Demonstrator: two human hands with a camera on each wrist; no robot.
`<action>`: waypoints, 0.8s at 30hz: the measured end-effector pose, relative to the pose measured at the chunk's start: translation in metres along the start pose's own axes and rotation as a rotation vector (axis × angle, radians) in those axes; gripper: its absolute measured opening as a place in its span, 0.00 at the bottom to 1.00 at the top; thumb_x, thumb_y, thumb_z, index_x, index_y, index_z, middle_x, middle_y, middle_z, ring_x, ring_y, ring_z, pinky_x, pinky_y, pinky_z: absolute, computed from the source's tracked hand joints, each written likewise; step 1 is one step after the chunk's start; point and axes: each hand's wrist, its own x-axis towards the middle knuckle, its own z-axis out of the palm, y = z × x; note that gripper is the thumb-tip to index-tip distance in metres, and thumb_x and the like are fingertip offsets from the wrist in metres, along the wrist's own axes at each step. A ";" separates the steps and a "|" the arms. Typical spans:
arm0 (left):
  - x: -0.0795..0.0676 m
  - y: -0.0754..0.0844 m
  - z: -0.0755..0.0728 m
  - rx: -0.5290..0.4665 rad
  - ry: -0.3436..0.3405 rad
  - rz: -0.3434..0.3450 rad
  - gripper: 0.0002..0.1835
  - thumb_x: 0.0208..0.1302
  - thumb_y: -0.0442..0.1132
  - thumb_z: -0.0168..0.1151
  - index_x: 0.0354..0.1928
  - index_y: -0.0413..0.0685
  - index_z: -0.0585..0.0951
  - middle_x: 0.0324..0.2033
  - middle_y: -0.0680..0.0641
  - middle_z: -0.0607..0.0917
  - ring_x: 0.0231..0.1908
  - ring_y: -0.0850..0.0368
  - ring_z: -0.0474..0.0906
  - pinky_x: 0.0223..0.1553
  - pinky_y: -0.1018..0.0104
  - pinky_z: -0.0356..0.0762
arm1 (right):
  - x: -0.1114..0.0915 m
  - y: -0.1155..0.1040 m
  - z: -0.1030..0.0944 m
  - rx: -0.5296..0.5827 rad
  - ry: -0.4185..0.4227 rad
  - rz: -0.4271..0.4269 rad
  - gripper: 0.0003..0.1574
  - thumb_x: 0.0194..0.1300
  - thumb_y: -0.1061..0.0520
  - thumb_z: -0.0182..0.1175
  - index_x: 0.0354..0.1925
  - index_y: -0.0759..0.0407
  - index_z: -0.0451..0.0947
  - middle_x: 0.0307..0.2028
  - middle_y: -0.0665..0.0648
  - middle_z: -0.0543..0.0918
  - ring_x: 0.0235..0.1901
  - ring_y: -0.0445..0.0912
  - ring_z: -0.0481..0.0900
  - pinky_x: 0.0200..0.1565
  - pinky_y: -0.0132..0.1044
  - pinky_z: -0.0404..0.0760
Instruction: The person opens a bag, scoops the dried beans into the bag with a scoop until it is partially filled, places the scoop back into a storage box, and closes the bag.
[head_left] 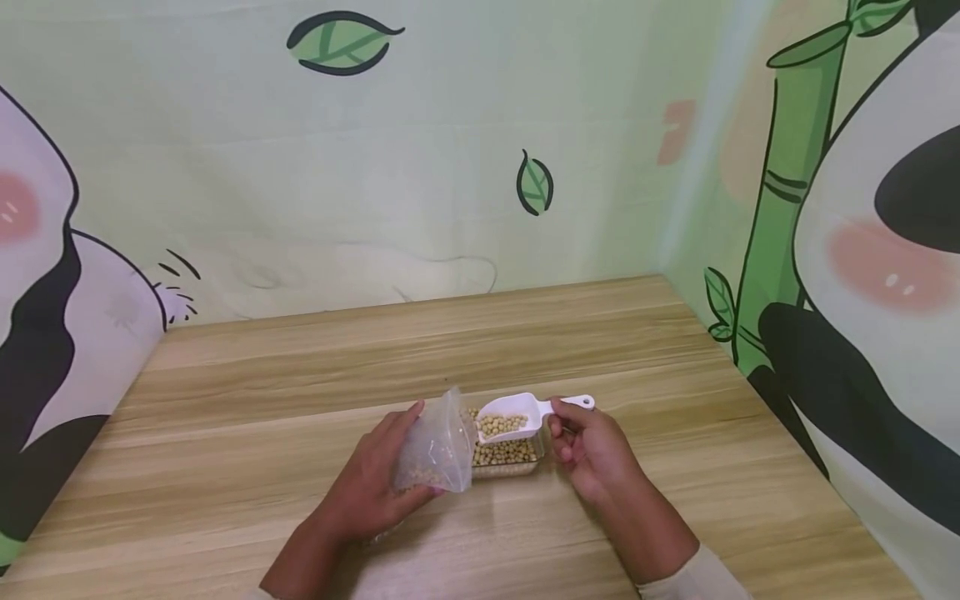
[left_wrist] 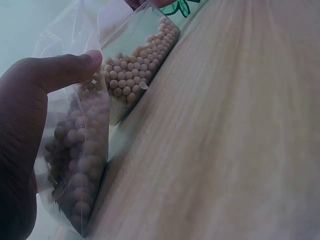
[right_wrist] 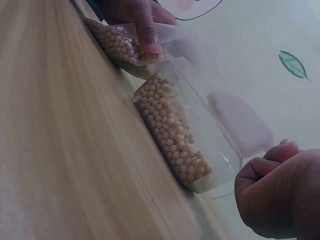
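A: Is the white, shovel-shaped plastic scoop (head_left: 529,406) one solid colour?
B: Yes; the small round beans (head_left: 504,452) are pale tan, the crinkled plastic bag (head_left: 433,450) cloudy clear.
A: The flat wood-grained tabletop (head_left: 300,367)?
B: Light brown, streaked darker; the pale-green wall (head_left: 450,167) bears black-outlined green leaves (head_left: 341,46).

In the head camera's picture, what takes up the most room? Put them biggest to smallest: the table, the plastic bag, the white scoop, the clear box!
1. Table
2. Plastic bag
3. White scoop and clear box: too alike to rank, because the scoop hides part of the box.
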 end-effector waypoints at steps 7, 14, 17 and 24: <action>0.001 0.000 -0.001 -0.005 0.011 0.021 0.57 0.56 0.54 0.82 0.82 0.38 0.65 0.66 0.43 0.82 0.60 0.51 0.81 0.58 0.42 0.80 | -0.003 -0.004 0.001 0.057 0.009 -0.034 0.16 0.80 0.63 0.54 0.33 0.53 0.80 0.18 0.45 0.77 0.15 0.34 0.67 0.21 0.24 0.63; 0.001 0.000 0.000 -0.003 0.013 0.024 0.57 0.56 0.53 0.82 0.82 0.39 0.65 0.66 0.42 0.82 0.59 0.51 0.81 0.58 0.43 0.80 | -0.005 -0.006 0.001 0.096 -0.037 -0.064 0.20 0.81 0.63 0.50 0.31 0.52 0.79 0.17 0.45 0.76 0.12 0.34 0.64 0.22 0.26 0.61; 0.001 0.001 0.000 -0.005 0.012 0.024 0.57 0.55 0.53 0.82 0.82 0.38 0.65 0.66 0.42 0.82 0.59 0.51 0.81 0.57 0.43 0.81 | -0.007 -0.006 0.002 0.086 -0.071 -0.075 0.21 0.82 0.63 0.49 0.31 0.52 0.80 0.17 0.44 0.78 0.12 0.33 0.64 0.23 0.26 0.62; 0.001 0.002 -0.002 -0.008 0.008 0.017 0.56 0.56 0.52 0.82 0.83 0.39 0.65 0.66 0.42 0.82 0.59 0.51 0.81 0.57 0.43 0.81 | -0.013 -0.003 0.008 -0.021 -0.128 -0.111 0.17 0.83 0.63 0.52 0.36 0.51 0.81 0.19 0.44 0.81 0.13 0.33 0.67 0.21 0.23 0.65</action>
